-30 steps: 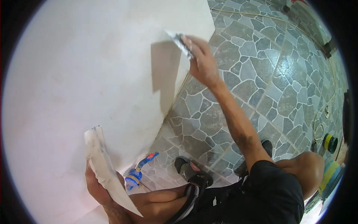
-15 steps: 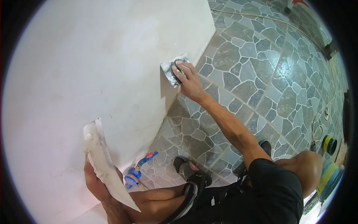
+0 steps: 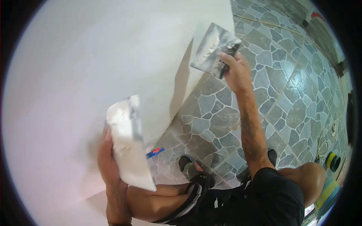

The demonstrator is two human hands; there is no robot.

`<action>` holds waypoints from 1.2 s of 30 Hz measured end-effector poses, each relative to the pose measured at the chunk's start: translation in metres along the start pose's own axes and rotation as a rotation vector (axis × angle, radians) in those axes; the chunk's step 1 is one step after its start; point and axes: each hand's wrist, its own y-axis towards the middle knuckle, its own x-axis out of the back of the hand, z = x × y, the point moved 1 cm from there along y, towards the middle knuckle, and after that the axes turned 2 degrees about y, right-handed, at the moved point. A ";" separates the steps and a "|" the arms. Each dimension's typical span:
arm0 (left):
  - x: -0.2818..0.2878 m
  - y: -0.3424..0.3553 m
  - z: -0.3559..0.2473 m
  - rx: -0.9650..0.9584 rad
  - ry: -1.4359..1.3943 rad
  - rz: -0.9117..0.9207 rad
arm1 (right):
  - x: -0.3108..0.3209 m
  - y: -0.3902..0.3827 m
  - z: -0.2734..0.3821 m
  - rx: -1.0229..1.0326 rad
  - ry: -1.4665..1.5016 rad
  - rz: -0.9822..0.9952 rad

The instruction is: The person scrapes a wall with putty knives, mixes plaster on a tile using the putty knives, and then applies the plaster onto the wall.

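Observation:
My right hand [image 3: 239,75] grips a wide putty knife [image 3: 210,48] by its dark edge handle, thumb on top. White putty smears its steel blade, which is lifted away from the wall and casts a shadow on it. Lower left, my left hand [image 3: 109,160] is closed round the side of a long flat board [image 3: 132,160], its fingers partly hidden behind it. White putty lies thick on the board's upper end, beside a grey metallic-looking edge. Both tools are in front of the smooth white wall [image 3: 83,60].
Stone-patterned tiles [image 3: 215,120] cover the floor right of the wall's base. A blue and red object [image 3: 155,152] shows beside the board, mostly hidden. A hose [image 3: 271,25] runs along the far floor. Black-and-yellow containers [image 3: 333,161] stand at the right. My sandalled foot [image 3: 196,171] rests below.
My right hand has pulled the putty knife off the wall, moving right and up and turning its blade face into view. My left hand has raised the board slightly rightward, showing its putty-covered face.

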 end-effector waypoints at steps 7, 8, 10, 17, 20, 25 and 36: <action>-0.018 0.020 0.003 0.168 -0.110 0.252 | -0.058 -0.075 0.085 0.271 -0.489 0.272; -0.017 0.021 0.002 0.213 -0.111 0.284 | -0.071 -0.076 0.086 0.338 -0.593 0.284; -0.017 0.023 0.005 0.207 -0.160 0.353 | -0.094 -0.070 0.083 0.812 -0.423 0.763; -0.024 0.010 -0.002 0.179 -0.110 0.297 | -0.114 -0.104 0.055 1.114 -0.660 0.962; -0.019 0.021 0.010 0.157 -0.193 0.320 | -0.095 -0.099 0.042 1.066 -0.712 1.061; -0.012 0.020 0.000 0.107 -0.086 0.167 | -0.054 -0.071 0.031 0.944 -0.944 1.154; -0.009 0.022 0.001 -0.074 0.142 0.315 | -0.084 -0.075 0.123 1.024 -1.028 1.063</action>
